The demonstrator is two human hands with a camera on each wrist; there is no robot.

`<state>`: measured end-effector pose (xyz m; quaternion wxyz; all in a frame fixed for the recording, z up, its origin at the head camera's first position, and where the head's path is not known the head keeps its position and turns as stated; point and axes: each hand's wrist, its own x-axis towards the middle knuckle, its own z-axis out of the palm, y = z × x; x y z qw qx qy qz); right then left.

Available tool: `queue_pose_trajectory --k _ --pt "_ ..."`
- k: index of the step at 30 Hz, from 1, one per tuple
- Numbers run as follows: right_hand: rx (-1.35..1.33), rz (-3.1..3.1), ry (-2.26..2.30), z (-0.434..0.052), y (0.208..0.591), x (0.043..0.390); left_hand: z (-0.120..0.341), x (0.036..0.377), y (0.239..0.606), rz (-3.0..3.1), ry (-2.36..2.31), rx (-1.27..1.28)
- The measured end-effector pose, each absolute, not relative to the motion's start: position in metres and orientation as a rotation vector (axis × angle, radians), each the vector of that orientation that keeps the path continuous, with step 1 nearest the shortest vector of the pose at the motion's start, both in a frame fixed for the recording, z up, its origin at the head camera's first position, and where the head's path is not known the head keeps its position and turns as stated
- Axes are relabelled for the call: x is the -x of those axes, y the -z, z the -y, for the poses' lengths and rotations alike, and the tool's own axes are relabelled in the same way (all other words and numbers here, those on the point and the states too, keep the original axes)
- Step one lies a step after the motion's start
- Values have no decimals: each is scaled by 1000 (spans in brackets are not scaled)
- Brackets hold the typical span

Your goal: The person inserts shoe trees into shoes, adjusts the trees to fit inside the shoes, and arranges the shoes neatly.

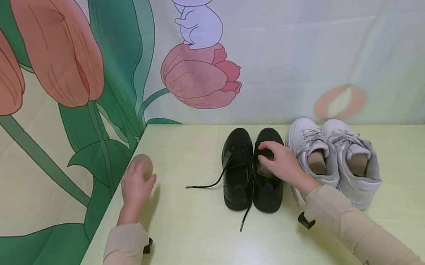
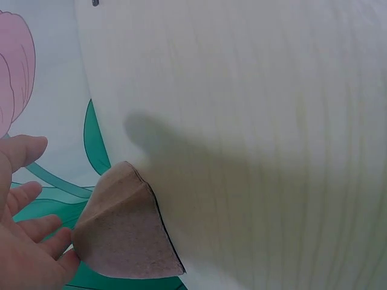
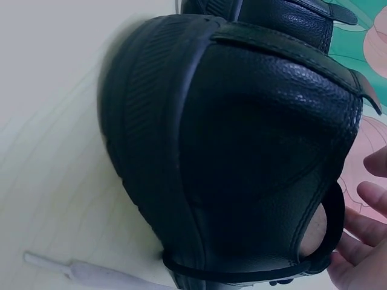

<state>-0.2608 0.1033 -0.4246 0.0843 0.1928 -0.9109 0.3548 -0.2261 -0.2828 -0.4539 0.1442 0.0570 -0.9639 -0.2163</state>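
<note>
My left grip [image 1: 136, 184] holds a brownish paper shoe insert [image 1: 143, 165] in loosely curled fingers at the bench [image 1: 209, 253] edge, seemingly just lifted clear. My right grip [image 1: 282, 162] is curled on the right black shoe [image 1: 268, 178], fingers at its tongue, probably steadying it beside its mate [image 1: 237, 168]; the white sneakers [image 1: 336, 158] stand just beyond.
</note>
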Motion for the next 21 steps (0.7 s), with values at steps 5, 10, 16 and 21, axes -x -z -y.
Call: queue_pose_trajectory --k 5,10,16,21 --pt "-587 2724 -1060 -103 425 260 285 227 454 2791 605 -150" --pt "-592 2725 -1075 -103 425 259 288 227 453 2808 605 -165" --pt "-586 2726 -1078 -103 425 259 294 227 454 2795 652 -205" --pt "-600 2719 -1059 -103 427 260 297 226 455 2810 725 -237"
